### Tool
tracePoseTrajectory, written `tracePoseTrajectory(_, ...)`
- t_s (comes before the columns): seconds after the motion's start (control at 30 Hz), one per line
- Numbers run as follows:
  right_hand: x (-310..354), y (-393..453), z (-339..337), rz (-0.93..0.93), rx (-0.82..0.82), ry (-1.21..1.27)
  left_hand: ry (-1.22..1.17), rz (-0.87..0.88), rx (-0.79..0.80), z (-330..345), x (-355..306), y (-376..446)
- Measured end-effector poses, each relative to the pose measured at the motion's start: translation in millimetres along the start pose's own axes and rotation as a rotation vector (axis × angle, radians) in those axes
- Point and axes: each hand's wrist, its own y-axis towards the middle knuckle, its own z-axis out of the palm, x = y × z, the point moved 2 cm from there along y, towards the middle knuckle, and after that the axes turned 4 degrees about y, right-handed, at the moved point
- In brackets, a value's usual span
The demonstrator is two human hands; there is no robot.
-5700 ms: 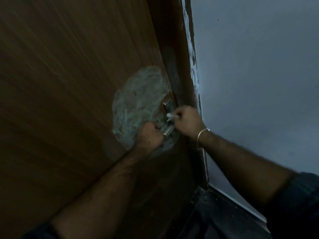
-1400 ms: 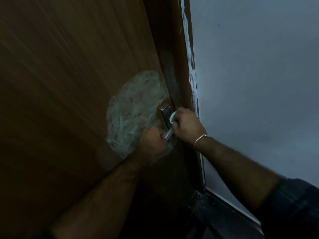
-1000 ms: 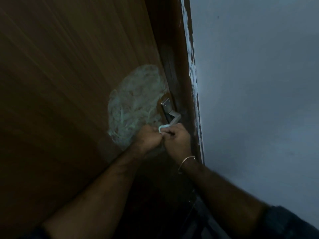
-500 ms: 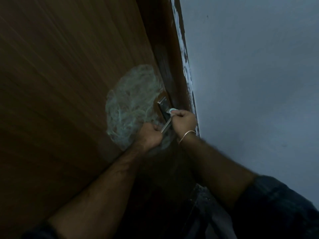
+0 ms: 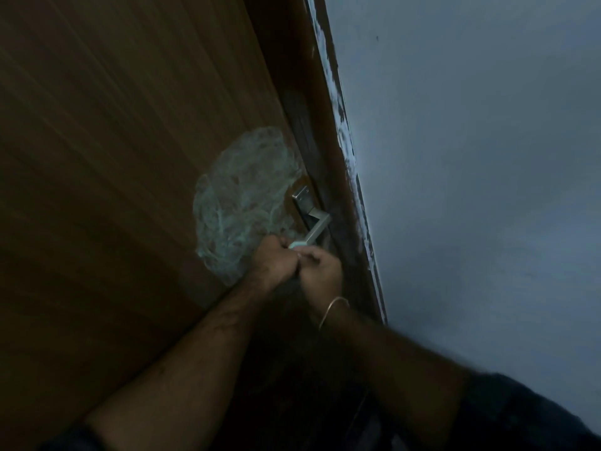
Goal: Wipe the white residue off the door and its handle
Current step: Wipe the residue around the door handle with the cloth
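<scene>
At the handle [image 5: 313, 227] end, both hands [image 5: 276, 258] [image 5: 320, 266] meet, fingers curled, pinching a white cloth [image 5: 296, 245] beside the residue [image 5: 242, 203].

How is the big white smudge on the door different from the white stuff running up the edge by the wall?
The white smudge is a wide, roundish patch of swirly streaks; the white streak along the frame edge is long, thin and flaky. The smudge lies on the brown door beside the metal handle, just above the left hand and right hand; the streak sits where the frame meets the grey wall. Both are whitish marks on dark wood.
</scene>
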Motion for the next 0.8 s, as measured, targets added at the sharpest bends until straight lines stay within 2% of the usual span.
tracePoseTrajectory(0.1, -25.1, -19.7, -18.2, 0.199, 0.023, 0.052, 0.048, 0.016, -0.012, 1.1, 1.4, -1.2)
tracePoseTrajectory(0.13, -20.7, -13.7, -30.4, 0.176, -0.007, 0.037, 0.070, 0.029, -0.010, 1.8, 0.1, -1.1)
tracePoseTrajectory(0.17, -9.1, -4.6, -41.4, 0.088, -0.025, -0.032, 0.083, 0.037, -0.014, 1.6, -1.5, -0.8)
tracePoseTrajectory(0.23, 25.0, 21.2, -53.1, -0.207, -0.019, -0.243, 0.082, 0.047, -0.029, 2.5, 0.7, 0.6)
tracePoseTrajectory(0.3, 58.1, 48.9, -46.5, -0.486, 0.070, -0.554, 0.084, 0.058, -0.053, 5.8, 1.5, -2.5)
tracePoseTrajectory(0.37, 71.9, 69.4, -28.8, -0.602, 0.215, -0.880, 0.110, 0.079, -0.067, 11.2, 3.4, -4.1)
tracePoseTrajectory(0.43, 74.4, 82.1, -18.2, -0.617, 0.275, -1.051, 0.134, 0.094, -0.090, 12.8, 3.9, -4.5)
tracePoseTrajectory(0.6, 77.4, 85.6, -27.5, -0.675, 0.278, -1.066, 0.135, 0.090, -0.163, 6.7, 7.0, 1.2)
tracePoseTrajectory(0.7, 79.9, 77.4, -31.9, -0.591, 0.384, -0.991, 0.125, 0.089, -0.151, 8.8, 11.1, 2.9)
tracePoseTrajectory(0.8, 83.6, 85.6, -24.5, -0.594, 0.369, -1.033, 0.105, 0.060, -0.134, 12.4, 10.8, 1.9)
